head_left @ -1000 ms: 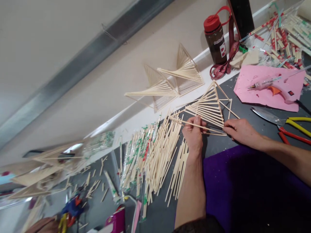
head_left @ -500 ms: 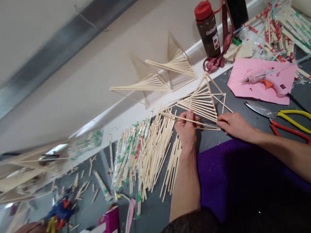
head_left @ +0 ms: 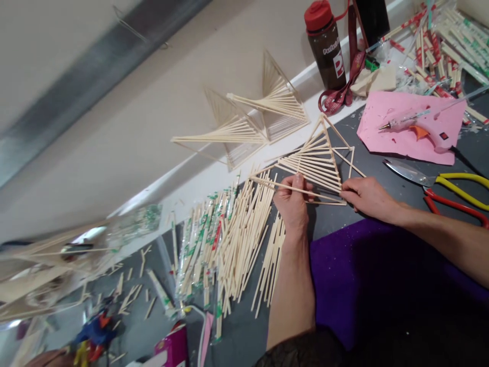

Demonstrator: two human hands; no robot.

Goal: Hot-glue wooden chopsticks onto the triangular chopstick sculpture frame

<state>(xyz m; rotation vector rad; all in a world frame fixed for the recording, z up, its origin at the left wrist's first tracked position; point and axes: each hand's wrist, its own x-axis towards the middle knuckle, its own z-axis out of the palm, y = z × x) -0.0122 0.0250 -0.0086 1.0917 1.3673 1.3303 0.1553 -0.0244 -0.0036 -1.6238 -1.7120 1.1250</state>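
An angular frame of pale wooden sticks [head_left: 305, 165], fan-ribbed, is held near the tabletop's [head_left: 324, 218] wall-side edge.

I face a plain, pale wall [head_left: 229, 51], a broad grey band [head_left: 95, 75] slanting across it. A white ledge [head_left: 208, 182] runs along the wall's foot, and my dark grey surface [head_left: 326, 220] lies just before it

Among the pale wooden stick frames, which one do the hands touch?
The nearest frame, over the grey table: the left hand grips its front; the right hand pinches its right edge. The other frames by the beige wall are untouched.
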